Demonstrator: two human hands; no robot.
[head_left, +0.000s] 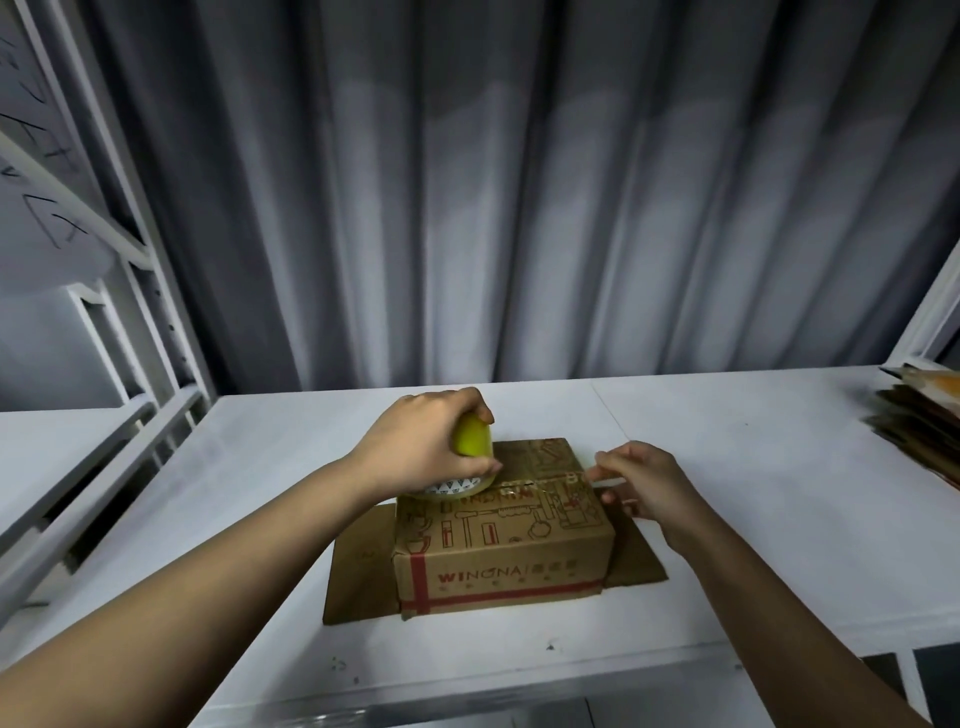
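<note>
Yellow tape dispenser (472, 436), gripped by left hand (415, 447), sits on cardboard box (498, 540); right hand (644, 483) pinches tape end (609, 483).

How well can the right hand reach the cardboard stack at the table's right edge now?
Probably yes: only bare table separates the right hand from the cardboard stack, but it pinches the tape end and must release first.
</note>
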